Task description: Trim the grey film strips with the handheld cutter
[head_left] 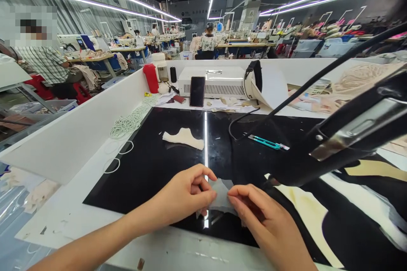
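Between my two hands is a small piece of thin, translucent whitish sheet point(221, 197), held just above the glossy black work surface point(152, 169). My left hand point(193, 190) pinches its left side with thumb and forefinger. On its right edge, the fingertips of my right hand point(257, 209) are closed. Farther back lies a cream cut fabric piece point(184, 137) with a curved outline. To the right of my right hand, a larger pale yellow cut piece point(305, 207) lies flat, partly under a black machine arm.
The black arm point(343, 135) with a metal plate and cable reaches in from the right. A teal cutter point(265, 141) lies beyond my hands. Pale green cord point(127, 123) is heaped at left. A phone point(197, 91) leans on a white vented box point(219, 77). Low white walls surround the table.
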`<control>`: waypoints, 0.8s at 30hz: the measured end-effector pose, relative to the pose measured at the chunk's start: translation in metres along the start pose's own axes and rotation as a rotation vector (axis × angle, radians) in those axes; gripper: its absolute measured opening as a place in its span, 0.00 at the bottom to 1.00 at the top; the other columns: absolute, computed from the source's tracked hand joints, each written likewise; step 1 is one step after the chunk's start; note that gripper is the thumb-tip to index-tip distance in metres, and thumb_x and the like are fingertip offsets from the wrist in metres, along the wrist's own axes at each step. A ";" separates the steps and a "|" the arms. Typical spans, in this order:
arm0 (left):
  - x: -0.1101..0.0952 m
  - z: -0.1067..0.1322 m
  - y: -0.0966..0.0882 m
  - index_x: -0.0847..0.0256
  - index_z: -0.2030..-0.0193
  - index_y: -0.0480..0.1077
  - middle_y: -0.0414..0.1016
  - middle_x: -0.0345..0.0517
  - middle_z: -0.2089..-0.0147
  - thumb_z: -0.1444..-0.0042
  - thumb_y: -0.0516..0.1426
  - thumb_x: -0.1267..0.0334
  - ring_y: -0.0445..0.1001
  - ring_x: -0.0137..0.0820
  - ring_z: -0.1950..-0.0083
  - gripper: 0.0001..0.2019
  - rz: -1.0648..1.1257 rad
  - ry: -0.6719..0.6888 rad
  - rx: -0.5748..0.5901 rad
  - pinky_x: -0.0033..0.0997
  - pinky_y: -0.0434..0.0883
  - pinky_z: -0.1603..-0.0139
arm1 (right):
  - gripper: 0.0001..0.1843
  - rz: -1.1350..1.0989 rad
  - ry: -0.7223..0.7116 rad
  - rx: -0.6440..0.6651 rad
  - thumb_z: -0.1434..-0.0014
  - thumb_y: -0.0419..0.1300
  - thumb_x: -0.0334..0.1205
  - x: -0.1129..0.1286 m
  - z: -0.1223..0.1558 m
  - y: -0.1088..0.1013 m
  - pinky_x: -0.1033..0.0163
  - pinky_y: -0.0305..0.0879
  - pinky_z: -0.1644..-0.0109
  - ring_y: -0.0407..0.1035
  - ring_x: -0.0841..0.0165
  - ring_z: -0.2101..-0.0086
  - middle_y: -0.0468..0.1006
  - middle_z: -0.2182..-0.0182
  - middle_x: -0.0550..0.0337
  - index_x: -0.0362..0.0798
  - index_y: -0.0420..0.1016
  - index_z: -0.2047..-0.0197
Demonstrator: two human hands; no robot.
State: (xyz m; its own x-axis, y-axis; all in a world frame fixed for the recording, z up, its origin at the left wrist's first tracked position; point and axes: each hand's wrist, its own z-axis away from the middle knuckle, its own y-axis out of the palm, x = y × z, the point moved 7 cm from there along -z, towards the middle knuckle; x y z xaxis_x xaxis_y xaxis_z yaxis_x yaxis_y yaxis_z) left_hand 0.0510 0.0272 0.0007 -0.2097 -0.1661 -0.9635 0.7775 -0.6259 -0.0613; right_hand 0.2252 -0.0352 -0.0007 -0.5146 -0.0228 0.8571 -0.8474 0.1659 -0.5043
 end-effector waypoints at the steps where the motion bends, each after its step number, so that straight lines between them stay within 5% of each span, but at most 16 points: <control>1: 0.000 0.000 -0.002 0.56 0.51 0.69 0.75 0.34 0.66 0.39 0.63 0.60 0.73 0.25 0.73 0.12 -0.071 0.019 -0.035 0.26 0.68 0.69 | 0.12 0.043 -0.055 0.000 0.30 0.59 0.51 0.002 -0.003 -0.001 0.65 0.73 0.60 0.74 0.66 0.68 0.80 0.67 0.62 0.57 0.82 0.60; 6: -0.010 0.005 -0.003 0.54 0.58 0.69 0.74 0.33 0.67 0.35 0.60 0.64 0.68 0.26 0.72 0.02 -0.534 0.174 -0.162 0.26 0.61 0.70 | 0.13 0.210 -0.306 0.007 0.25 0.55 0.46 0.009 -0.011 0.001 0.65 0.76 0.61 0.81 0.65 0.63 0.84 0.61 0.59 0.57 0.82 0.55; 11: -0.016 0.007 0.007 0.56 0.64 0.70 0.75 0.37 0.68 0.30 0.57 0.66 0.72 0.30 0.70 0.08 -0.892 0.375 -0.185 0.29 0.60 0.68 | 0.12 0.461 -0.453 0.002 0.24 0.54 0.43 0.006 -0.006 0.008 0.63 0.77 0.60 0.81 0.65 0.62 0.84 0.59 0.59 0.56 0.80 0.49; 24: -0.008 0.007 0.013 0.58 0.60 0.71 0.77 0.41 0.62 0.26 0.54 0.63 0.76 0.33 0.65 0.09 -1.060 0.312 -0.087 0.32 0.62 0.64 | 0.10 0.552 -0.515 0.023 0.24 0.55 0.40 0.004 -0.002 0.013 0.60 0.71 0.61 0.75 0.64 0.64 0.82 0.62 0.59 0.53 0.79 0.50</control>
State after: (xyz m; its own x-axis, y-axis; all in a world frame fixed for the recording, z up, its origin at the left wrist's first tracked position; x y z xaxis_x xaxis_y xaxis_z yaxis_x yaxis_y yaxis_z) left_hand 0.0593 0.0151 0.0094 -0.6447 0.6290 -0.4345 0.3343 -0.2792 -0.9001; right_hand 0.2126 -0.0312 -0.0031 -0.8564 -0.4008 0.3253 -0.4487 0.2663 -0.8531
